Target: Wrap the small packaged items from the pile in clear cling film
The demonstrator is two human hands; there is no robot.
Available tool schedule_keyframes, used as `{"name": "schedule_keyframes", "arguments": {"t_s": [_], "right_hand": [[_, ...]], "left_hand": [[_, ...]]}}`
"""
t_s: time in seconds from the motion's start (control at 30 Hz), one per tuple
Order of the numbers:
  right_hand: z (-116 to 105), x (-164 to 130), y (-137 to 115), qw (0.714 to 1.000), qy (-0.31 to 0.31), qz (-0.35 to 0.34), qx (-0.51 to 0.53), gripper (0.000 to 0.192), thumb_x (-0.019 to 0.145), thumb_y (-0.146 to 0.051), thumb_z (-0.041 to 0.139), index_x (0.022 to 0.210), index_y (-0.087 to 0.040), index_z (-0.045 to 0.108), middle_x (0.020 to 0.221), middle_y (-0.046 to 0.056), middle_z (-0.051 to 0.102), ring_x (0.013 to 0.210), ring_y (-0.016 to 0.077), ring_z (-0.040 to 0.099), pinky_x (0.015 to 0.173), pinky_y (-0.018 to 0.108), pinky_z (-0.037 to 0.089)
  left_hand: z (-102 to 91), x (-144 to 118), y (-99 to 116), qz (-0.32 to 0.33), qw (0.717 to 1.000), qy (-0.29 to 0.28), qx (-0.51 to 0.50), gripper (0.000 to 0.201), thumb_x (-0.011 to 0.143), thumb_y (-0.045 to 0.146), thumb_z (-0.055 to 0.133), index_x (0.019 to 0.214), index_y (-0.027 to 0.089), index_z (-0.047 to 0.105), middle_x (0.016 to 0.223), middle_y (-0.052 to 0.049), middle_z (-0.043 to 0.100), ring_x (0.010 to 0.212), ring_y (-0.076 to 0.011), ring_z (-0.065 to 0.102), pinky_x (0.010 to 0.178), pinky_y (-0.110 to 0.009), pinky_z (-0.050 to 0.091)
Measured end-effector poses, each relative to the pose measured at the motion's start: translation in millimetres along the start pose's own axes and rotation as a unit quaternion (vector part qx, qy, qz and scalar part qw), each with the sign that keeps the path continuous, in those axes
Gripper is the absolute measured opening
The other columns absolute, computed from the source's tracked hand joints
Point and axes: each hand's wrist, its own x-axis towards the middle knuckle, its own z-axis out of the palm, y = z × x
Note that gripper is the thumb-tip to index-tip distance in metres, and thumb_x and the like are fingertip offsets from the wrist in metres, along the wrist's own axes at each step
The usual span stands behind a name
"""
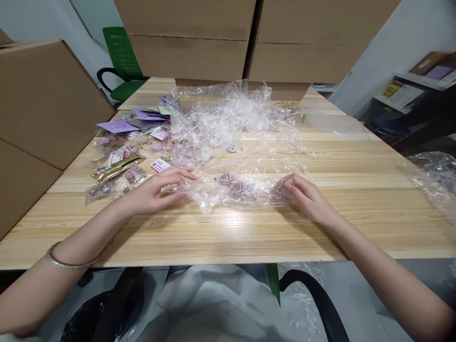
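Observation:
A clear, crinkled plastic bag (210, 194) lies on the table in front of me, with a few small purplish packets (239, 190) in or under it; I cannot tell which. My right hand (302, 192) pinches the right end of this plastic between thumb and fingers. At the bag's left end, my left hand (162, 190) has its fingers stretched and apart, close to the film or lightly touching it. Beyond, a larger heap of clear plastic film (231, 114) spreads over the table.
On the left of the wooden table (356, 209) lie small bagged items, a gold packet (119, 168), white labels (160, 165) and purple cards (119, 126). Cardboard boxes stand at the left (46, 104) and back (188, 38). More plastic (436, 178) sits at the right edge.

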Motion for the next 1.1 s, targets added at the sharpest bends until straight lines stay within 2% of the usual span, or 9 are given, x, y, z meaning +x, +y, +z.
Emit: {"name": "schedule_keyframes", "arguments": {"t_s": [0.07, 0.17, 0.3, 0.47, 0.63, 0.73, 0.83, 1.0, 1.1], "right_hand": [[-2.2, 6.9, 4.9, 0.997, 0.005, 0.045, 0.057, 0.03, 0.098, -0.049, 0.039, 0.09, -0.025, 0.055, 0.102, 0.005, 0.066, 0.095, 0.0229, 0.066, 0.082, 0.037, 0.052], [-2.8, 14.3, 12.5, 0.99, 0.045, 0.109, 0.083, 0.033, 0.096, -0.057, 0.037, 0.092, -0.027, 0.05, 0.102, 0.006, 0.067, 0.077, 0.0228, 0.069, 0.067, 0.038, 0.054], [-3.8, 14.2, 17.4, 0.981, 0.122, 0.133, -0.074, 0.034, 0.095, -0.058, 0.037, 0.08, -0.028, 0.044, 0.067, 0.002, 0.061, 0.059, 0.023, 0.061, 0.06, 0.037, 0.048], [-12.4, 5.2, 17.9, 0.973, 0.09, 0.132, -0.166, 0.034, 0.095, -0.054, 0.04, 0.076, -0.027, 0.046, 0.055, 0.0, 0.058, 0.058, 0.0229, 0.061, 0.058, 0.033, 0.042], [-19.3, 0.2, 22.8, 0.971, 0.016, 0.157, -0.178, 0.033, 0.096, -0.051, 0.038, 0.076, -0.027, 0.045, 0.046, -0.003, 0.054, 0.047, 0.0212, 0.058, 0.054, 0.031, 0.04], [-20.4, -2.6, 28.5, 0.961, -0.026, 0.157, -0.228, 0.032, 0.097, -0.05, 0.036, 0.076, -0.027, 0.045, 0.049, -0.002, 0.055, 0.047, 0.0214, 0.056, 0.053, 0.031, 0.038], [-21.2, -4.0, 34.0, 0.955, -0.04, 0.151, -0.254, 0.033, 0.097, -0.051, 0.035, 0.082, -0.026, 0.05, 0.059, 0.0, 0.061, 0.052, 0.0222, 0.058, 0.055, 0.031, 0.038], [-24.7, -0.9, 40.8, 0.93, -0.033, 0.192, -0.313, 0.041, 0.092, -0.061, 0.04, 0.078, -0.025, 0.052, 0.067, 0.004, 0.065, 0.063, 0.0241, 0.059, 0.057, 0.032, 0.038], [-31.8, -1.5, 40.6, 0.911, -0.024, 0.214, -0.352, 0.046, 0.09, -0.066, 0.042, 0.079, -0.023, 0.056, 0.07, 0.006, 0.066, 0.065, 0.0251, 0.06, 0.057, 0.033, 0.038]], "left_hand": [[8.5, 6.6, 0.8, -0.042, 0.995, 0.027, -0.083, 0.024, 0.092, 0.044, 0.05, 0.092, 0.022, 0.06, 0.11, -0.007, 0.067, 0.109, -0.0244, 0.06, 0.095, -0.038, 0.047], [25.9, 17.9, 2.1, -0.106, 0.984, 0.09, -0.109, 0.032, 0.092, 0.052, 0.047, 0.09, 0.021, 0.057, 0.093, -0.005, 0.067, 0.091, -0.0222, 0.062, 0.081, -0.033, 0.05], [51.7, 27.5, 3.5, -0.151, 0.967, 0.169, -0.119, 0.032, 0.096, 0.05, 0.04, 0.079, 0.023, 0.042, 0.075, 0.0, 0.056, 0.074, -0.017, 0.057, 0.069, -0.03, 0.049], [69.8, 28.5, 3.6, -0.218, 0.92, 0.165, -0.279, 0.027, 0.097, 0.048, 0.039, 0.083, 0.026, 0.033, 0.059, 0.008, 0.043, 0.042, -0.0118, 0.048, 0.044, -0.024, 0.038], [64.3, 28.0, 9.8, -0.199, 0.967, 0.135, -0.077, 0.024, 0.099, 0.039, 0.034, 0.08, 0.025, 0.035, 0.062, 0.004, 0.047, 0.055, -0.0166, 0.052, 0.054, -0.027, 0.037], [59.2, 25.8, 15.6, -0.19, 0.976, 0.09, 0.048, 0.024, 0.1, 0.037, 0.029, 0.081, 0.024, 0.039, 0.066, 0.0, 0.053, 0.062, -0.021, 0.056, 0.06, -0.03, 0.038], [58.3, 23.7, 17.1, -0.187, 0.969, 0.069, 0.143, 0.025, 0.101, 0.034, 0.026, 0.09, 0.022, 0.045, 0.081, -0.006, 0.061, 0.075, -0.0256, 0.061, 0.067, -0.034, 0.043], [62.1, 23.7, 14.4, -0.253, 0.934, 0.009, 0.252, 0.025, 0.098, 0.019, 0.029, 0.109, 0.016, 0.051, 0.101, -0.013, 0.064, 0.084, -0.0274, 0.066, 0.07, -0.037, 0.048], [60.2, 21.4, 13.9, -0.269, 0.911, 0.05, 0.31, 0.031, 0.097, 0.023, 0.036, 0.123, 0.013, 0.05, 0.118, -0.018, 0.058, 0.085, -0.0284, 0.067, 0.069, -0.038, 0.051]]}}
